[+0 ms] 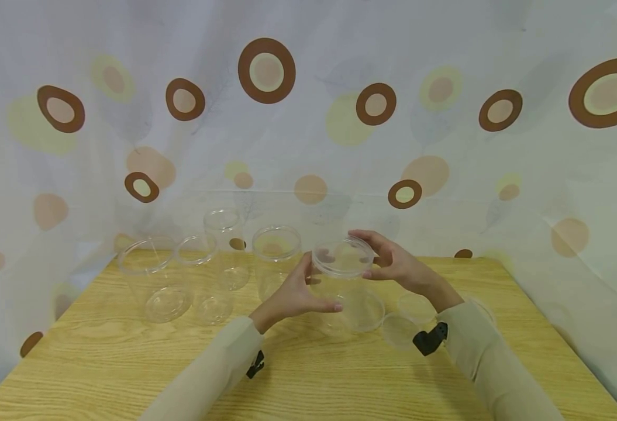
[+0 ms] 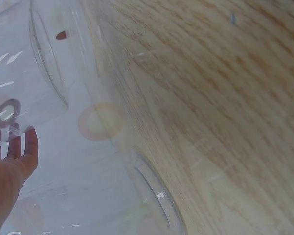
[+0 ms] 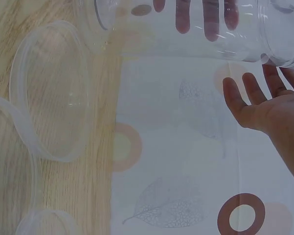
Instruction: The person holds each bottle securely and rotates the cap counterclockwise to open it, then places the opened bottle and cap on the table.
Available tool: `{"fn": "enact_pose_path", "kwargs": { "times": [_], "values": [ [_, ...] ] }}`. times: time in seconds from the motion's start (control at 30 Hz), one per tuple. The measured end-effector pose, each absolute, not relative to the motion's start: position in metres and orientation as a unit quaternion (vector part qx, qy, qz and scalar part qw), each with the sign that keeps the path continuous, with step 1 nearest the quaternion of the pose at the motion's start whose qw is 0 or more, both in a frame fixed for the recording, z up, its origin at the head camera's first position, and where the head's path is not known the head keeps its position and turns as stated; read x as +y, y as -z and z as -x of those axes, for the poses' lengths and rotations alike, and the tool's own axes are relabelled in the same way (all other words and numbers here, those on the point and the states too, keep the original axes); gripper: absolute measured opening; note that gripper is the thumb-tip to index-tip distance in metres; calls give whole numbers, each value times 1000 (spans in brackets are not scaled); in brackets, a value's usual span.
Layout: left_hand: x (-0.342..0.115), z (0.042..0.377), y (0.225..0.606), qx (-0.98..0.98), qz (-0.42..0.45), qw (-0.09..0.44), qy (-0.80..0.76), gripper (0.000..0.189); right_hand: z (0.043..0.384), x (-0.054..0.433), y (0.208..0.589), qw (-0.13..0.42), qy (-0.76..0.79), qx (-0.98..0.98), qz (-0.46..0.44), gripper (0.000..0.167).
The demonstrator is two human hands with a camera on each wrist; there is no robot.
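Note:
A clear plastic jar [image 1: 334, 295] stands in front of me near the middle of the wooden table [image 1: 308, 380]. My left hand [image 1: 295, 292] grips its body, thumb on the near side and fingers around the far side. Through the clear wall [image 3: 161, 41] in the right wrist view, those fingers show. On top of the jar sits a clear round lid [image 1: 342, 257]. My right hand [image 1: 405, 269] holds this lid by its right rim, thumb in front and fingers behind. In the right wrist view its fingers [image 3: 274, 81] are spread beside the lid.
Several clear jars without visible lids stand on the left, among them a wide one [image 1: 152, 292] and a tall narrow one [image 1: 224, 251]. Loose clear lids lie to the right, including a large lid [image 1: 381, 313] and a smaller lid [image 1: 400, 331]. A patterned curtain [image 1: 308, 146] hangs behind the table.

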State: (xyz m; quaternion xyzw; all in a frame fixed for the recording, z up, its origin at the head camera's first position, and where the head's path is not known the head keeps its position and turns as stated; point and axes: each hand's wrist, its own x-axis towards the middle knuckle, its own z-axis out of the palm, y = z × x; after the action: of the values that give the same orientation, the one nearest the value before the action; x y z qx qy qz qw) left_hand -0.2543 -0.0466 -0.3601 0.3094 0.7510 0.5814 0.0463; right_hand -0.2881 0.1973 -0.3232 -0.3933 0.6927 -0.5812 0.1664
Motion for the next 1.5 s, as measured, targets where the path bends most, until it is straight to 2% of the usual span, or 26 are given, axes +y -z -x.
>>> {"fn": "enact_pose_path", "kwargs": {
  "times": [0.1,0.4,0.6,0.77,1.0,1.13,1.23,1.5],
  "values": [
    [-47,254,360,750,-307,44,-584,94,286,197,324,161,586,695,384,76],
    [-46,254,361,751,-301,32,-587,92,265,182,332,31,565,768,299,80],
    [-46,254,361,750,-303,31,-588,93,259,174,331,-11,563,779,276,76],
    [-46,254,359,746,-305,40,-590,93,268,181,330,30,566,757,323,71],
    [-48,253,359,747,-312,51,-585,94,283,191,327,165,604,682,379,72],
    [-48,253,359,751,-310,48,-580,94,285,192,327,176,609,674,379,74],
    [-47,254,359,753,-311,44,-578,94,282,190,328,144,602,694,369,76],
    [-47,254,359,751,-308,33,-583,93,262,176,329,10,565,771,292,81]
  ]
}}
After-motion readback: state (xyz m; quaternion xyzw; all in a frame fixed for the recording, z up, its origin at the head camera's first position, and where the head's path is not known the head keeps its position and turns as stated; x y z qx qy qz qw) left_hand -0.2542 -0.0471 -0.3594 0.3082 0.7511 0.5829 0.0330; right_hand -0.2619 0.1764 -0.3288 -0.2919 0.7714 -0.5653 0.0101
